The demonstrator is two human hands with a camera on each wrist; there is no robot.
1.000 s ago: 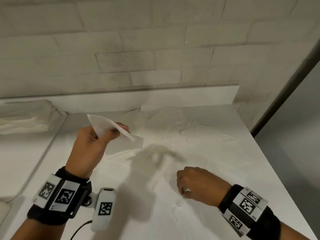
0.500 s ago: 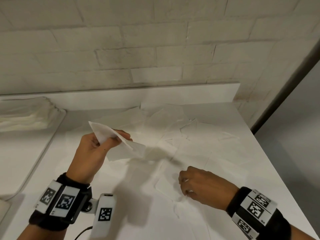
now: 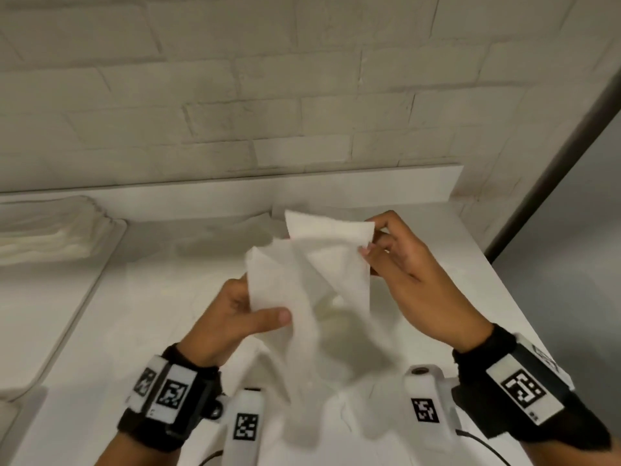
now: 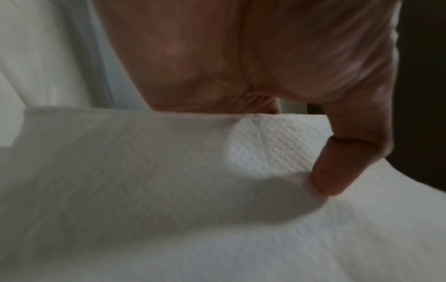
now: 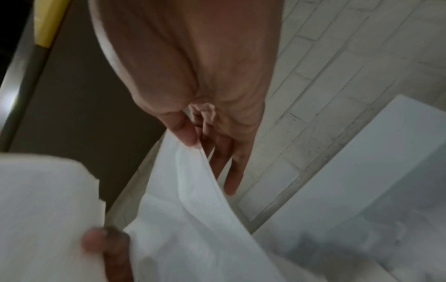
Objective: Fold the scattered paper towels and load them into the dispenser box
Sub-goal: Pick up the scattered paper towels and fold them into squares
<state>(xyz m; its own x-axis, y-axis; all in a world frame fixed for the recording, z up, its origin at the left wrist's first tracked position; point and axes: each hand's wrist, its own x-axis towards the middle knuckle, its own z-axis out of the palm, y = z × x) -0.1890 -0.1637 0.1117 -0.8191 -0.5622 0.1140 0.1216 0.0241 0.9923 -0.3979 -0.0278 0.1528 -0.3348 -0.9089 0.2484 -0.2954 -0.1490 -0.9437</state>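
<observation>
A white paper towel (image 3: 302, 274) hangs in the air over the white counter (image 3: 100, 331), partly unfolded, held by both hands. My left hand (image 3: 265, 307) grips its lower left side, thumb on top. My right hand (image 3: 369, 247) pinches its upper right corner between thumb and fingertips. In the left wrist view the thumb (image 4: 337, 171) presses into the embossed paper towel (image 4: 193, 190). In the right wrist view the fingers (image 5: 188, 133) pinch the edge of the paper towel (image 5: 193, 209). More loose towels (image 3: 218, 237) lie flat on the counter behind.
A stack of folded towels (image 3: 50, 230) sits at the far left beside a raised white surface (image 3: 33, 314). A low white ledge (image 3: 369, 186) runs along the brick wall. The counter's right edge (image 3: 504, 297) drops to a grey floor.
My right hand rose from the counter and took the towel's far corner. My left hand carried the towel toward the middle, and it now spreads between both hands.
</observation>
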